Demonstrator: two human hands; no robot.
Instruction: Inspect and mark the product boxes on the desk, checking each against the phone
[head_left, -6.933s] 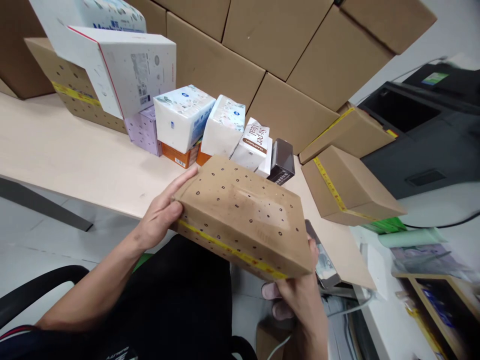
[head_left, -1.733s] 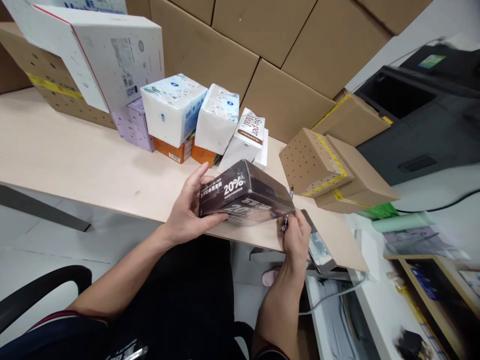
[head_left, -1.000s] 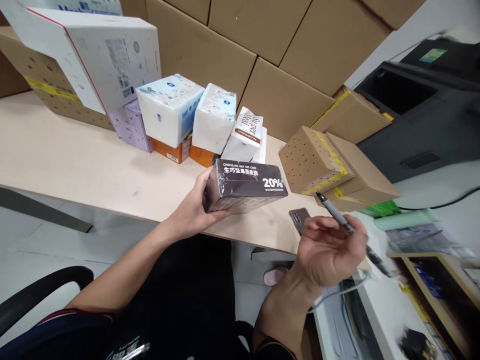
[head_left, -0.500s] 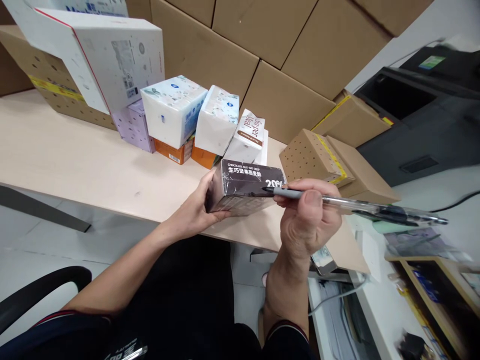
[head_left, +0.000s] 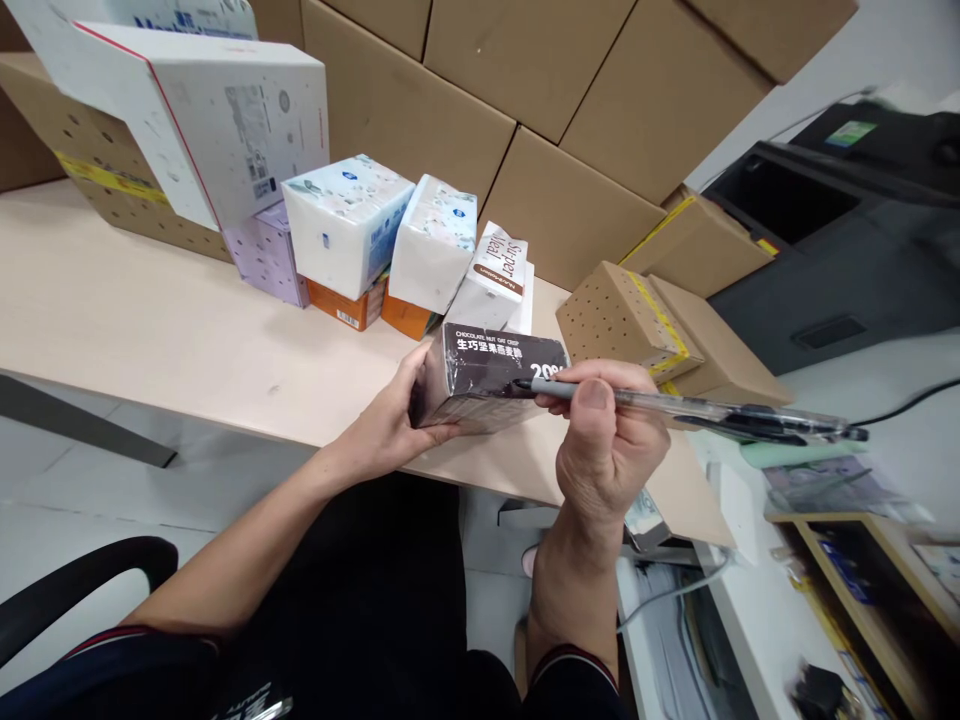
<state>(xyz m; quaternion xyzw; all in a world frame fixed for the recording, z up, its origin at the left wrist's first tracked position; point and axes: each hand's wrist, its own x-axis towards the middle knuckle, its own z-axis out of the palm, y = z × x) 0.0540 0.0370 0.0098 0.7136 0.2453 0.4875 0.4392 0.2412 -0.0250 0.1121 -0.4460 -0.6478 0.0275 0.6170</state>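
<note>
A dark brown box of chocolate nut oat crisp is held near the table's front edge by my left hand, thumb and fingers gripping its left end. My right hand pinches a pen with a grey grip and clear barrel. The pen's dark tip points left at the box's printed face, just left of the "20%" print. Whether the tip touches the wrapping I cannot tell. Behind the box stand a white Super Meal pack and two tissue packs, one beside the other.
Orange boxes lie under the tissue packs on the table. A white carton rests on a purple box at left. Brown cartons wall the back. Dotted cartons and a black printer-like machine stand at right.
My right hand and the pen have shifted slightly left along the box's face. The left hand and the box stay almost where they were.
</note>
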